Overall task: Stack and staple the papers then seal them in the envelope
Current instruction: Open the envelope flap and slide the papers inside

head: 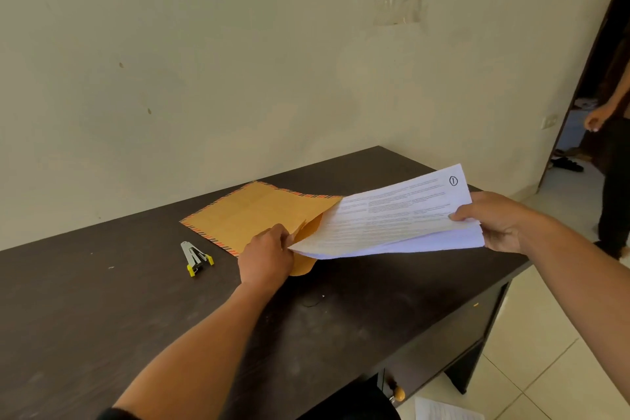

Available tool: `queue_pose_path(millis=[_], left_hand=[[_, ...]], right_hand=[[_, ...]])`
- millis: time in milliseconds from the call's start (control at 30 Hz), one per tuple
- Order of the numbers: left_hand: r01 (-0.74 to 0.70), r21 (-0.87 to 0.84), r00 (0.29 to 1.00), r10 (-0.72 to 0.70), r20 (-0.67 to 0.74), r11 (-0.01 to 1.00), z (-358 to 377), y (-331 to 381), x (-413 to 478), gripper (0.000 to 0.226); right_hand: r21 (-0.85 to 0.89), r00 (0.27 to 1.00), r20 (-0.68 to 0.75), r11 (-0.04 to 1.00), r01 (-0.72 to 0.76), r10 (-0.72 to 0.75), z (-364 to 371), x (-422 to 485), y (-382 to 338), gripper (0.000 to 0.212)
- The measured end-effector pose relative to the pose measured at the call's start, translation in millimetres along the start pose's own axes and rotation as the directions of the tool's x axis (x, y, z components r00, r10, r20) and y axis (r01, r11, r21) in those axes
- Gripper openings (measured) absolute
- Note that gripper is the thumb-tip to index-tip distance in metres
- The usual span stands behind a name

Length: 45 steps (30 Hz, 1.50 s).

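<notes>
Pinching the near lip of the envelope (252,215), the left hand (266,254) holds its mouth open on the dark worktop (102,310). The right hand (494,222) grips the right end of the papers (392,218), whose left edge meets that mouth, raised off the surface. Left of the envelope lies the stapler (196,259), just beside it and untouched.

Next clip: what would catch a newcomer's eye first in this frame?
The white papers, held at their right end by the right hand, are being fed into the mouth of the orange envelope lying mid-desk. The left hand holds the envelope's opening by its flap. A small grey and yellow stapler lies on the dark desk left of the envelope, apart from it.
</notes>
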<state>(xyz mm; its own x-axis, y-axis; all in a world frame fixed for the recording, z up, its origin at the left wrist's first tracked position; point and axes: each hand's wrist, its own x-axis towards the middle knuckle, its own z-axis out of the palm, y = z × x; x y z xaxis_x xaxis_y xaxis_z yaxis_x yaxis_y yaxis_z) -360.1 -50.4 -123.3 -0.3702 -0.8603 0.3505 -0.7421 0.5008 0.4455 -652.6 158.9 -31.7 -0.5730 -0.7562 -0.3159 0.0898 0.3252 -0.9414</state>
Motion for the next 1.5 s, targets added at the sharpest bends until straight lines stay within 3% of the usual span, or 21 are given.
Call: queue_pose_path(millis=[200,400,733,1033,1133,1233,1333,1500], left_hand=[[0.175,-0.311,0.977,-0.127,0.171,0.934,-3.8,-11.5,16.5,0.015],[0.092,-0.287,0.992,-0.063,0.109,0.954,-1.8,-5.5,19.6,0.011],[-0.14,-0.207,0.986,0.156,0.064,0.968,-0.4,4.3,9.1,0.017],[-0.168,-0.276,0.98,0.189,0.053,0.946,-8.3,-1.6,8.3,0.016],[-0.137,-0.293,0.987,0.156,0.042,0.946,-10.3,-6.1,10.6,0.015],[-0.118,-0.303,0.99,0.137,0.043,0.946,-12.1,-8.7,11.5,0.015],[-0.141,-0.302,0.987,0.157,0.031,0.943,-12.8,-7.5,10.8,0.015],[-0.182,-0.276,0.977,0.204,0.054,0.944,-15.4,-5.2,8.6,0.017]], right_hand=[[-0.129,0.999,0.026,0.991,0.037,-0.034,7.1,1.5,-4.0,0.037],[0.019,0.999,0.048,1.0,0.023,-0.023,33.1,11.1,1.8,0.035],[0.06,0.993,0.098,0.996,0.061,-0.067,115.7,13.7,3.2,0.04],[0.055,0.993,0.113,0.998,-0.027,0.021,160.6,17.4,-5.2,0.014],[-0.121,1.0,-0.02,0.993,-0.011,0.009,153.9,20.5,-7.1,0.019],[-0.118,0.984,-0.177,0.993,-0.005,-0.016,145.8,31.1,-3.6,0.024],[-0.019,0.989,-0.146,1.0,-0.024,0.021,153.8,34.6,0.6,0.017],[0.048,0.99,-0.139,0.999,-0.016,0.022,176.6,41.3,5.9,0.024]])
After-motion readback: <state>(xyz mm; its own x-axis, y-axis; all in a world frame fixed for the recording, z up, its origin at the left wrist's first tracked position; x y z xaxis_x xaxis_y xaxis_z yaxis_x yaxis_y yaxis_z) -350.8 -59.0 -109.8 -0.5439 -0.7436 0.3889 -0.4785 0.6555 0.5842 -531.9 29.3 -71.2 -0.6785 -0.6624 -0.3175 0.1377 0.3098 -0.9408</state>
